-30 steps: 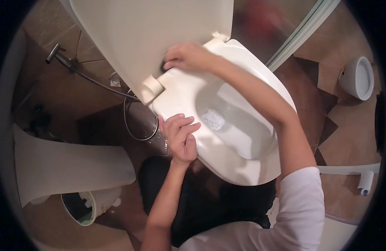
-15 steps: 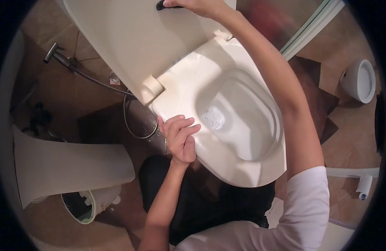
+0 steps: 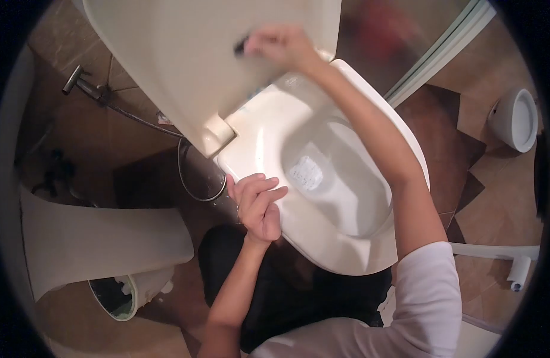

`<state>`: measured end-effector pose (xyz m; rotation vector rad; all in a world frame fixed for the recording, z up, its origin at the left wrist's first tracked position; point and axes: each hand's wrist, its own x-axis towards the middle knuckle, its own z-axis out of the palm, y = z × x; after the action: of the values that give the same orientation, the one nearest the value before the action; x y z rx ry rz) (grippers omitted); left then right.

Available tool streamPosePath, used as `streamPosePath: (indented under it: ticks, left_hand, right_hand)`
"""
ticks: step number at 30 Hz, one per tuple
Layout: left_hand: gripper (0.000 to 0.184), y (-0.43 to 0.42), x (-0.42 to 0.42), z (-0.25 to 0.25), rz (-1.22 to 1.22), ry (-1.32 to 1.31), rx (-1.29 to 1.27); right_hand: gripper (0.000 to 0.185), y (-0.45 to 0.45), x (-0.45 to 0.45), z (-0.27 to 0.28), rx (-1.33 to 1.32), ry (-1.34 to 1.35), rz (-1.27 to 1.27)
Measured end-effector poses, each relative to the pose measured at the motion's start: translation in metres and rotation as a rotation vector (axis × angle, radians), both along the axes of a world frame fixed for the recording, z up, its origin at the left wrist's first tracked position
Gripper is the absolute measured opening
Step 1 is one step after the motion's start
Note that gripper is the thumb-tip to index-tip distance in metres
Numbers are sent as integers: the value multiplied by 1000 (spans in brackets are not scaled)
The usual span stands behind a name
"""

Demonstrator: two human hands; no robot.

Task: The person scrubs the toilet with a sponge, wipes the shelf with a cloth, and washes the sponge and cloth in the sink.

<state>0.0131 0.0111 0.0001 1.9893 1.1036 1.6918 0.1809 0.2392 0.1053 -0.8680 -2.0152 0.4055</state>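
A cream toilet (image 3: 346, 253) stands in the middle with its lid (image 3: 167, 53) raised. My left hand (image 3: 258, 206) rests on the near left edge of the rim, its fingers apart and slightly bent, holding nothing. Above the back of the bowl, in front of the raised lid, my right hand (image 3: 281, 48) is closed around a small black object (image 3: 241, 46). Motion blur and my fingers hide what kind of thing it is. Crumpled white paper or a similar white patch (image 3: 306, 173) shows at the bottom of the bowl.
A handheld spray (image 3: 78, 83) with a metal hose is on the left. Below it are a white pedestal (image 3: 108, 238) and a dirty bucket (image 3: 132, 298). On the right stand a white round container (image 3: 516, 119) and a white pipe (image 3: 495, 250); a pale door frame (image 3: 442, 53) slants behind.
My right hand has moved down and a little right across the lid, carrying the black object. My left hand stays on the rim. The view has shifted slightly.
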Motion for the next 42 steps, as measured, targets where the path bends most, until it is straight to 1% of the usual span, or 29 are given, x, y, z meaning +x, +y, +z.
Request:
streamPosePath:
  ticks: [1, 3, 4, 6, 7, 9, 10, 12, 13, 15, 16, 18, 19, 21, 22, 24, 25, 27, 28, 30, 31, 33, 34, 36, 37, 39, 40, 41, 42]
  left_hand:
    - [28, -1, -1, 0, -7, -7, -2]
    - [28, -2, -2, -1, -17, -17, -3]
    - [28, 0, -1, 0, -21, -14, 8]
    - [28, -3, -2, -1, -5, 9, 5]
    - [28, -3, 0, -1, -5, 10, -1]
    - [28, -2, -1, -1, 4, -3, -8]
    - [28, -4, -3, -1, 2, 16, -10]
    - [28, -3, -1, -3, 2, 14, -7]
    - [28, -6, -1, -3, -3, 22, -13]
    - [28, -4, 0, -1, 0, 10, -17]
    - [28, -5, 1, -1, -4, 20, -10]
    - [30, -6, 2, 1, 13, 11, -18]
    - [30, -7, 1, 3, 13, 18, -20]
    - [30, -7, 3, 5, 2, 20, -69]
    - [30, -8, 2, 5, 5, 25, -69]
    - [31, -7, 3, 6, 10, 26, -66]
    - [31, -7, 3, 5, 12, 28, -67]
    - [31, -6, 2, 4, -4, 14, -62]
    - [31, -6, 3, 10, -9, 18, -61]
    - [31, -8, 5, 11, 3, 6, -64]
    - [31, -9, 5, 11, 6, 6, -71]
    - [31, -8, 5, 9, 13, 26, -71]
    - [31, -8, 5, 9, 14, 24, -72]
    - [32, -7, 4, 7, 7, 39, -54]
    - [32, -8, 5, 5, 3, 42, -63]
    - [32, -7, 6, 7, 19, 37, -48]
    - [32, -10, 6, 7, 18, 35, -59]
    - [32, -10, 6, 7, 23, 37, -63]
    - [33, -8, 7, 8, 28, 39, -60]
  right_hand:
    - [17, -10, 3, -8, -5, -2, -5]
    - [18, -25, 10, -15, -97, -516, -88]
    - [18, -19, 11, -8, -87, -513, -94]
    - [17, -4, 4, 9, -186, -244, -18]
    - [17, -4, -9, 24, -192, -243, -17]
    - [18, -8, -40, 53, -226, 161, -73]
    - [18, -9, -41, 36, -229, 180, -73]
    - [17, -10, -37, -3, 94, 46, 56]
    - [17, -17, -32, -11, 88, 54, 50]
    - [17, -28, -22, -11, 88, -332, 29]
    - [17, -28, -19, -4, 94, -321, 24]
    - [17, -21, -13, 19, 17, -448, 76]
    - [17, -17, -13, 30, 15, -441, 76]
    - [17, -11, -15, 43, -240, -28, -193]
    - [17, -12, -18, 26, -240, -24, -189]
    - [17, -19, -27, -21, 62, 33, -115]
    - [17, -22, -23, -28, 60, 35, -113]
    - [17, -31, -2, -38, 187, -335, -65]
    - [17, -27, 16, -32, 186, -331, -70]
    - [18, -5, 46, -26, 86, -273, -140]
    - [18, -4, 47, -22, 81, -274, -136]
    - [20, 0, 45, -12, -105, -213, -222]
    - [20, -12, 27, -9, -106, -215, -220]
    - [22, -48, -18, -7, -50, -582, -79]
    - [23, -38, -7, -20, 46, -369, 11]
    - [23, -8, 37, -24, -28, -335, -41]
    - [22, -1, 50, -25, -99, -308, -89]
    - [22, 2, 55, -24, -99, -315, -90]
    - [23, 3, 56, -16, -121, -409, -166]
